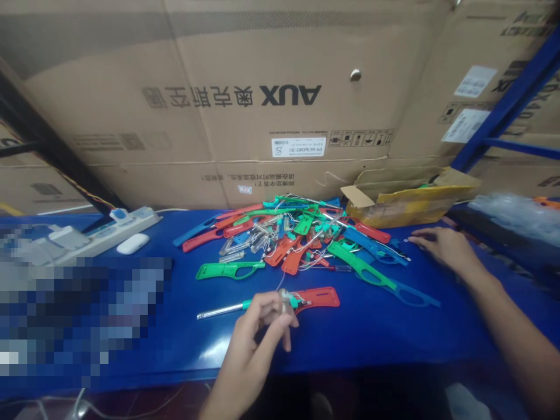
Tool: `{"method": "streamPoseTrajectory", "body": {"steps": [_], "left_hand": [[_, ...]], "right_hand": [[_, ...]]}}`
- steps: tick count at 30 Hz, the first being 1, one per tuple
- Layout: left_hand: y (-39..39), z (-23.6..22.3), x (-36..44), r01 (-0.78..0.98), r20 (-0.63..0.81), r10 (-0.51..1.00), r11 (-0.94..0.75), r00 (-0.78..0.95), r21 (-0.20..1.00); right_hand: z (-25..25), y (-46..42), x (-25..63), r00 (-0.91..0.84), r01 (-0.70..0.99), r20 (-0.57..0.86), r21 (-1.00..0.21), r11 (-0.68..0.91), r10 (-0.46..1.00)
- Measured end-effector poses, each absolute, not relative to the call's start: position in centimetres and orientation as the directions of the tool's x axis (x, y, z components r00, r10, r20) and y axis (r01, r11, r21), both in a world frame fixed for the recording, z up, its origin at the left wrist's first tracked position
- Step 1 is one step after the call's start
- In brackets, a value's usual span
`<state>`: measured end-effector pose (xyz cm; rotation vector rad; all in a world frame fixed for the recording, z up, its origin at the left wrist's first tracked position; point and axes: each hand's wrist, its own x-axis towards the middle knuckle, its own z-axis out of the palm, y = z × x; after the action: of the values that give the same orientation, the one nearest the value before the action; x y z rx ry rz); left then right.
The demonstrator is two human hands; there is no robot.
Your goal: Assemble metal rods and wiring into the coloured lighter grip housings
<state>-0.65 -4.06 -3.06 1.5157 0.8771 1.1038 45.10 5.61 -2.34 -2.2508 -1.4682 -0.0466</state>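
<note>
My left hand [258,335] hovers over the near edge of a blue table [371,332], its fingers pinched on a small greyish part [286,301] with thin wires. That part sits at the end of an orange plastic handle piece [317,297], with a metal rod [219,311] lying beside it. My right hand [441,246] rests flat on the table at the right, fingers stretched toward a pile of red, green and blue plastic handle pieces [301,236]. A single green piece [230,270] lies apart on the pile's left.
Large cardboard boxes [271,99] wall off the back. An open yellowish carton [406,201] lies behind the pile at right. A white power strip [118,227] and a white oval object [132,243] sit at the left. Blue shelf posts [503,111] rise on the right.
</note>
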Motion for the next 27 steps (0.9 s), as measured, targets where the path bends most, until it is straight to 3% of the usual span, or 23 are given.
{"method": "streamPoseTrajectory", "body": {"steps": [7, 14, 15, 16, 18, 22, 27], "left_hand": [[-4.3, -3.4, -0.6, 0.085, 0.217, 0.928, -0.254, 0.304, 0.964], [-4.5, -3.8, -0.6, 0.128, 0.225, 0.921, -0.277, 0.318, 0.952], [-4.5, -3.9, -0.7, 0.147, 0.248, 0.913, -0.307, 0.323, 0.940], [-4.4, -4.1, -0.8, 0.172, 0.278, 0.904, -0.346, 0.325, 0.922], [-4.4, -4.2, -0.9, 0.221, 0.340, 0.881, -0.422, 0.328, 0.879], [-4.4, -4.2, -0.8, 0.178, 0.363, 0.872, -0.434, 0.327, 0.883], [-4.8, -4.0, -0.9, 0.248, 0.196, 0.917, -0.291, 0.347, 0.924]], "right_hand": [[-0.7, 5.6, 43.5, 0.546, 0.763, 0.120, -0.482, -0.432, 0.829], [1.9, 0.3, 37.1, 0.572, 0.631, 0.261, -0.746, -0.214, 0.778], [1.6, -0.9, 35.4, 0.579, 0.583, 0.266, -0.796, -0.163, 0.771], [1.2, -1.9, 33.4, 0.594, 0.441, 0.248, -0.896, -0.051, 0.765], [0.1, -3.6, 29.0, 0.541, 0.204, 0.155, -0.978, 0.050, 0.826], [-1.8, -4.9, 21.1, 0.347, 0.066, 0.077, -0.996, 0.057, 0.935], [-3.4, -5.1, 17.9, 0.243, -0.059, 0.007, -0.998, 0.022, 0.970]]}}
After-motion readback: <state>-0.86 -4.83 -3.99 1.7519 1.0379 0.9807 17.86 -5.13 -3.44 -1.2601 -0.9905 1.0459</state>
